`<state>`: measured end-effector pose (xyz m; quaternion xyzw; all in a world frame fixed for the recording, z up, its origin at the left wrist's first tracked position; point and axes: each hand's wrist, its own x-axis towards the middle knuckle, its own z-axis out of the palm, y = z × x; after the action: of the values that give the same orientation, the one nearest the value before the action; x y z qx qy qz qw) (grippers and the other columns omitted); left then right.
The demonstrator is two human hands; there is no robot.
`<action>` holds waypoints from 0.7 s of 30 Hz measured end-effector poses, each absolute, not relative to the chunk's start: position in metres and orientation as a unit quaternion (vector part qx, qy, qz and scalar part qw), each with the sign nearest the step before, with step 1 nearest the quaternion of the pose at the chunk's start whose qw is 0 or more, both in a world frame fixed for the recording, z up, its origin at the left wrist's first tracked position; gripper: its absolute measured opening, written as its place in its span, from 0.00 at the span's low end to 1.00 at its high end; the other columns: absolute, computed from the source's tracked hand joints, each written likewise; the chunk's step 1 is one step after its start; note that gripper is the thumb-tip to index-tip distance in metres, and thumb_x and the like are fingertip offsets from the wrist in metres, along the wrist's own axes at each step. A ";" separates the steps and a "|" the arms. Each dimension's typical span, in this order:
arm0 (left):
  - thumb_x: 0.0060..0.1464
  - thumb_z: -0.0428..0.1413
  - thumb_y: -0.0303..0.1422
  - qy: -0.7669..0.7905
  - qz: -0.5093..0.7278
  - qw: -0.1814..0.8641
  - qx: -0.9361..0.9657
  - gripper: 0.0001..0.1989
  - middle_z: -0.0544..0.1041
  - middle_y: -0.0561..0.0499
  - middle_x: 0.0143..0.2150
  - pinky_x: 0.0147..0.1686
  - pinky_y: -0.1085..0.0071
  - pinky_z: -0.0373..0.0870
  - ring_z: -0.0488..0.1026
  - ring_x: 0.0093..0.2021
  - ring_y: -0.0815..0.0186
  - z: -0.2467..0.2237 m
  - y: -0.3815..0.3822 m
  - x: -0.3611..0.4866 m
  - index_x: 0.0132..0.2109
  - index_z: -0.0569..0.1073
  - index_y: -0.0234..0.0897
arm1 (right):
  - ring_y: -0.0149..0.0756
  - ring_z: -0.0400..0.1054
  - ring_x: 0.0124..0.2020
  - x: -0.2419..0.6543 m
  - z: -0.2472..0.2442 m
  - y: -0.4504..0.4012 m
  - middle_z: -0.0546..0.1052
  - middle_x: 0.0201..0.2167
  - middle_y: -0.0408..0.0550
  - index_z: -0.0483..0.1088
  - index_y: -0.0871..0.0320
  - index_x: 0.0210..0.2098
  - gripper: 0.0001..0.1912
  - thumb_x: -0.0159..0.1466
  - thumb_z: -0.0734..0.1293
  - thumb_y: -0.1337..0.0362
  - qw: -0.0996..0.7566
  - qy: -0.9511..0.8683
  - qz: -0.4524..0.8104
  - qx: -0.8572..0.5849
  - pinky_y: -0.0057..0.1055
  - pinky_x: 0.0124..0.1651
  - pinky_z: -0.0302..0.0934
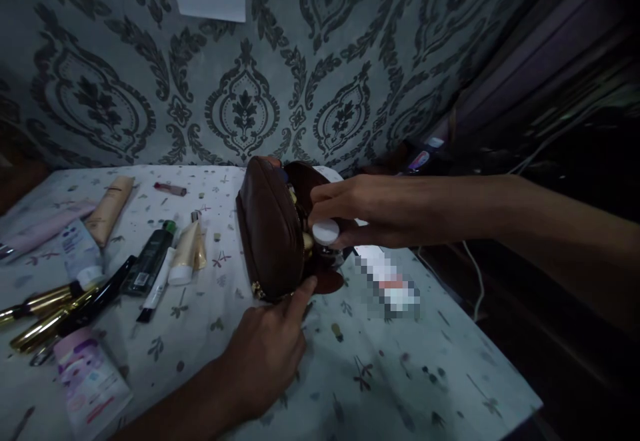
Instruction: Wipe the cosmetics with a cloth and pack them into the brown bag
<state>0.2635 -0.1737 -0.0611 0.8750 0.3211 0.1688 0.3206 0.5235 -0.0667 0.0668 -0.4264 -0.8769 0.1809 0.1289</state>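
A brown zippered pouch (273,234) stands unzipped on the patterned cloth, with several items inside it. My right hand (345,211) is at the pouch's opening, its fingers closed around a small jar with a white lid (326,232). Below the pouch, my left hand (273,344) points its index finger at the lower edge of the opening and touches it, the other fingers curled in. Nothing shows in the left hand, though its palm side is hidden.
Left of the pouch lie several tubes, a dark green bottle (149,261), gold-coloured tubes (50,314) and a pink-and-white tube (93,384). A blurred-out white item (387,278) lies to the right. Patterned wallpaper stands behind; a white cable (477,281) hangs beyond the right edge.
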 end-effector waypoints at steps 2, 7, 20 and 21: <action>0.55 0.45 0.24 0.325 0.159 0.322 0.875 0.35 0.79 0.40 0.46 0.37 0.59 0.75 0.78 0.36 0.56 -0.061 -0.174 0.264 0.70 0.50 0.37 | 0.28 0.68 0.30 0.502 0.086 -0.072 0.74 0.30 0.39 0.73 0.55 0.27 0.15 0.58 0.71 0.50 0.103 -0.879 0.221 -0.409 0.26 0.32 0.61; 0.56 0.44 0.23 0.319 0.134 0.314 0.884 0.36 0.78 0.41 0.47 0.39 0.59 0.75 0.77 0.39 0.57 -0.057 -0.174 0.264 0.70 0.45 0.37 | 0.30 0.66 0.32 0.463 0.114 -0.092 0.73 0.31 0.43 0.72 0.59 0.31 0.11 0.63 0.69 0.57 -0.014 -0.902 0.238 -0.360 0.28 0.35 0.58; 0.57 0.44 0.23 0.324 0.101 0.287 0.896 0.39 0.77 0.44 0.44 0.38 0.60 0.74 0.76 0.38 0.59 -0.061 -0.172 0.262 0.71 0.37 0.40 | 0.33 0.65 0.34 0.439 0.120 -0.096 0.73 0.32 0.45 0.69 0.59 0.28 0.09 0.63 0.64 0.75 -0.190 -0.899 0.122 -0.376 0.32 0.37 0.56; 0.56 0.44 0.23 0.327 0.097 0.290 0.894 0.39 0.77 0.44 0.44 0.38 0.60 0.74 0.76 0.38 0.59 -0.060 -0.171 0.262 0.71 0.38 0.41 | 0.32 0.65 0.33 0.437 0.118 -0.095 0.73 0.32 0.44 0.69 0.59 0.27 0.09 0.61 0.65 0.76 -0.181 -0.896 0.122 -0.386 0.32 0.37 0.56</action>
<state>0.2620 -0.1714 -0.0602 0.8943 0.3268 0.0967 0.2901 0.4373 -0.0950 0.1178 -0.3861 -0.8962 0.1216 -0.1814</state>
